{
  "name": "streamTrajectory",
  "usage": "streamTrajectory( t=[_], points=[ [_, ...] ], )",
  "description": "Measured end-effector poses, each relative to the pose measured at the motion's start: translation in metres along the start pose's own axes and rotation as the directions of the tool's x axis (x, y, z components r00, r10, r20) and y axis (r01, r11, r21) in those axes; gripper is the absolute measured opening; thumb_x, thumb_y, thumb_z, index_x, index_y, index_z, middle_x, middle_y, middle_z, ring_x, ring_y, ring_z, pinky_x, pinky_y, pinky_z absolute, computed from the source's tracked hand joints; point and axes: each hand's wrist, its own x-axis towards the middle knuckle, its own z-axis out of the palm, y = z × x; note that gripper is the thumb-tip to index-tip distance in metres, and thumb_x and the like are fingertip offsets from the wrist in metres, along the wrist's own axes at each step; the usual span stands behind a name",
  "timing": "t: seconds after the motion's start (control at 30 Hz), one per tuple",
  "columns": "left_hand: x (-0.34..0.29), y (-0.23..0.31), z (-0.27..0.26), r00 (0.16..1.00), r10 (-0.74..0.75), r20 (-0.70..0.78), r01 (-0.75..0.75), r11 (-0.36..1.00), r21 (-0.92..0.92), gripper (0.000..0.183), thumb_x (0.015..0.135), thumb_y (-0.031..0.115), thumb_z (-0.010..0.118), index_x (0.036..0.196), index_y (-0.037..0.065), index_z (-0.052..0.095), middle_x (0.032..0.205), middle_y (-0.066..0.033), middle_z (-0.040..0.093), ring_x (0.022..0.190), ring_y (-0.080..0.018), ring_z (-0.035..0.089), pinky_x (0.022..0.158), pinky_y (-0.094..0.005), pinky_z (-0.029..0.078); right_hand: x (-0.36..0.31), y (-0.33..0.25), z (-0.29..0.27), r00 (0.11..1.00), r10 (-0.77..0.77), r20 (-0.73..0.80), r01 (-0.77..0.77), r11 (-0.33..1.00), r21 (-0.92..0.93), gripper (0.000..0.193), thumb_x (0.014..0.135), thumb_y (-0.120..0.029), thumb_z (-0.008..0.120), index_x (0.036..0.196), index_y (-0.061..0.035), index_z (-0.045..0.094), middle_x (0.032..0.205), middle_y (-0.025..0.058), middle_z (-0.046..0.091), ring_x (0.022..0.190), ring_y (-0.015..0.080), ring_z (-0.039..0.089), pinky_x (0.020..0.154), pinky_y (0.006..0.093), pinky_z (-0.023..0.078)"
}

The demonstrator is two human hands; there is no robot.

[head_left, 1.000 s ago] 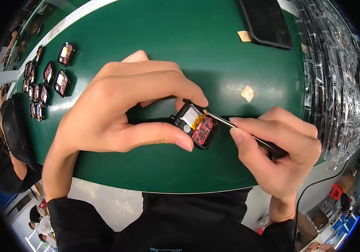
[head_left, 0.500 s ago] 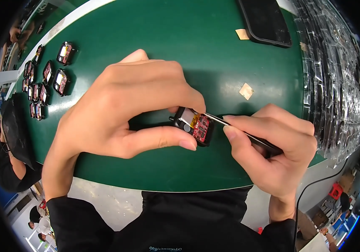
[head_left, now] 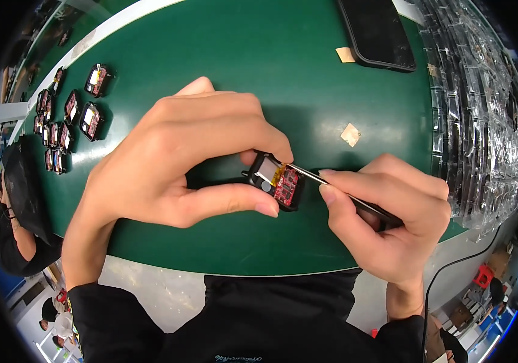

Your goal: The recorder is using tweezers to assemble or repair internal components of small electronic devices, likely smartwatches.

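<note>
Between the thumb and index finger of my left hand [head_left: 180, 154] is a small open electronic device [head_left: 278, 183] in a black case. Inside it show a red circuit board, a silver battery-like block, yellow tape and a round grey part. My right hand [head_left: 395, 212] pinches dark tweezers [head_left: 356, 198], whose metal tip meets the upper edge of the case beside the red board. What the tip touches exactly is too small to tell. The device stays tilted just above or on the green table; which one I cannot tell.
Several similar open devices [head_left: 91, 121] stand at the far left of the green table [head_left: 271, 248]. A black phone [head_left: 380, 36] lies at the back right near a tan square [head_left: 345, 55]; another tan square [head_left: 350, 135] is closer. Stacked clear plastic trays [head_left: 474, 133] line the right side.
The view has shifted slightly. My right hand and the tweezers have moved a little left, and the device sits slightly further left, still in my left hand.
</note>
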Motion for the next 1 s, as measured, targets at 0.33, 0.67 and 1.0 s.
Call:
streamTrajectory(
  t=[0.33,0.67,1.0],
  points=[
    [0.003,0.009,-0.001,0.998,-0.057,-0.027,0.056,0.998,-0.040,0.053,0.079,0.033,0.098,0.120,0.006,0.079,0.096,-0.0004,0.077,0.079,-0.0170,0.066,0.076,-0.0350,0.038,-0.002,0.002,-0.003,0.996,-0.025,-0.089,0.027,1.000,0.012,0.017,0.082,0.006,0.086,0.099,0.0009,0.084,0.067,0.0010,0.065,0.049,0.0040,0.048,0.045,0.0243,0.034],
    [-0.003,0.005,0.001,1.000,-0.005,-0.027,0.005,1.000,-0.015,0.062,0.081,0.031,0.098,0.134,0.013,0.072,0.098,0.0036,0.071,0.089,-0.0136,0.070,0.083,-0.0348,0.041,0.002,-0.015,0.009,0.999,-0.046,-0.005,0.046,0.999,-0.013,0.037,0.083,-0.007,0.092,0.115,-0.0015,0.075,0.089,0.0073,0.068,0.066,0.0149,0.062,0.057,0.0291,0.047],
    [0.003,0.013,-0.029,0.995,-0.087,0.038,0.093,0.972,-0.215,0.050,0.085,0.009,0.080,0.134,0.005,0.072,0.112,-0.0093,0.074,0.088,-0.0206,0.067,0.086,-0.0376,0.056,-0.009,-0.015,0.024,0.991,-0.123,-0.057,0.109,0.975,-0.196,0.042,0.081,-0.023,0.091,0.116,-0.0080,0.072,0.099,0.0068,0.071,0.079,0.0283,0.076,0.064,0.0401,0.060]
  ],
)
